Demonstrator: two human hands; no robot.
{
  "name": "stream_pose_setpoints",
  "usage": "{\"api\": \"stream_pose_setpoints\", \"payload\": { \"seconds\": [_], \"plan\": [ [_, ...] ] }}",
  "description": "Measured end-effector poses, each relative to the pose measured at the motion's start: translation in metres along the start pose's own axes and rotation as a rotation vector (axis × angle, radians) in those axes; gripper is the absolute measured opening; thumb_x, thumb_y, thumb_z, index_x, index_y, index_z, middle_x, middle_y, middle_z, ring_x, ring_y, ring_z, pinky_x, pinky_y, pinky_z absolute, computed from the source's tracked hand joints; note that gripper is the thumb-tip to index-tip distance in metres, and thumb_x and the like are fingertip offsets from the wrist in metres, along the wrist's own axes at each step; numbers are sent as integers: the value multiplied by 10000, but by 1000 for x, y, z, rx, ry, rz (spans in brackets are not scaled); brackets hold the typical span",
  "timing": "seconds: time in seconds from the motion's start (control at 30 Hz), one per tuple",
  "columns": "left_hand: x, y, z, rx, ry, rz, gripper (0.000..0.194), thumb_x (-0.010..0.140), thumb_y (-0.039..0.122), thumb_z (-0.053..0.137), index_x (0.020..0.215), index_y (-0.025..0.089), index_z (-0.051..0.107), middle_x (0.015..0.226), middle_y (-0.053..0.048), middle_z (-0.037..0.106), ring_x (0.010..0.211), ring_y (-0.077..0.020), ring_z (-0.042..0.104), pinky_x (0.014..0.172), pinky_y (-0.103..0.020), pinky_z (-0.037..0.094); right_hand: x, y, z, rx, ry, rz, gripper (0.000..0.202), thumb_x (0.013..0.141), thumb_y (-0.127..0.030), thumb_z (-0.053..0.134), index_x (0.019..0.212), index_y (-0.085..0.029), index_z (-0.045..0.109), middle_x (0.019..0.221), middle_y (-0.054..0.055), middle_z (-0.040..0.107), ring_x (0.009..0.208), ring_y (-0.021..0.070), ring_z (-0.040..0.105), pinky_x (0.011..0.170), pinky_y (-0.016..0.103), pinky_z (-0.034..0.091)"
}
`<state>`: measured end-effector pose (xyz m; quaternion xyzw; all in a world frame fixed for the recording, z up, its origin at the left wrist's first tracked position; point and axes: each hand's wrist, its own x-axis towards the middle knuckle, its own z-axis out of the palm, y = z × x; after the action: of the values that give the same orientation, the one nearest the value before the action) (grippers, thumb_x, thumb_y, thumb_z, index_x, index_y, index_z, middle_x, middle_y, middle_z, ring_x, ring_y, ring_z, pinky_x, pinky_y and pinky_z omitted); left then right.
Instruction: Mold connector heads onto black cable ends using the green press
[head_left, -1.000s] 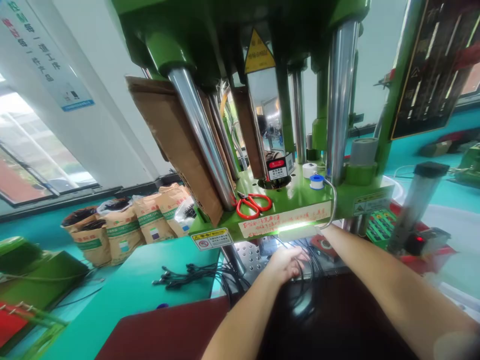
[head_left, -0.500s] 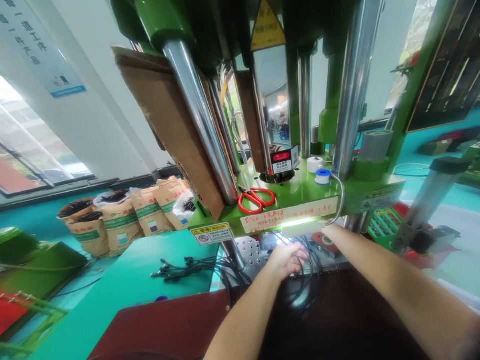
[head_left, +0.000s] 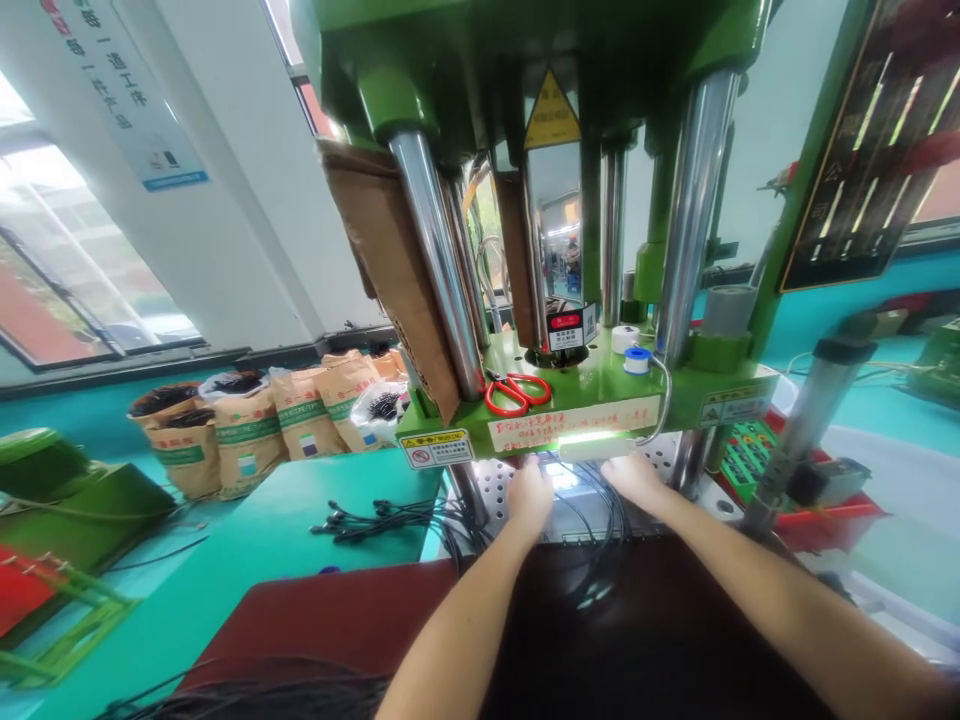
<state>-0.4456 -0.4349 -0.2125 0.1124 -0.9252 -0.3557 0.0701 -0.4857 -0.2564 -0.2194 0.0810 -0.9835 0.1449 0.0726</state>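
The black cables [head_left: 592,510] lie on the lit metal plate [head_left: 499,480] under the green press [head_left: 592,395]. Both hands now rest there: the left hand [head_left: 529,495] has moved in beside the right hand [head_left: 634,475], which a second ago was hidden further under the press. I cannot tell if the fingers grip any cable. The red scissors [head_left: 514,392] stayed on the ledge; the view has shifted right.

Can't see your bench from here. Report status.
Left hand and right hand under the green press, on the mould. Grip hidden. Black cables loop between.
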Motion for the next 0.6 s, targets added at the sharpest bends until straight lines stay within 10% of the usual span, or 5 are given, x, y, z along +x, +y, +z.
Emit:
{"api": "stream_pose_setpoints", "payload": {
  "seconds": [0.6],
  "plan": [
    [0, 25, 13, 403, 97, 226, 281, 780, 318, 456, 924, 131, 609, 869, -108, 648, 962, -227, 546, 787, -307, 423, 3, -13, -2, -151, 113, -296, 269, 751, -145, 472, 971, -124, 625, 1019, 137, 617, 943, 254, 548, 807, 330, 388]
  ]
}}
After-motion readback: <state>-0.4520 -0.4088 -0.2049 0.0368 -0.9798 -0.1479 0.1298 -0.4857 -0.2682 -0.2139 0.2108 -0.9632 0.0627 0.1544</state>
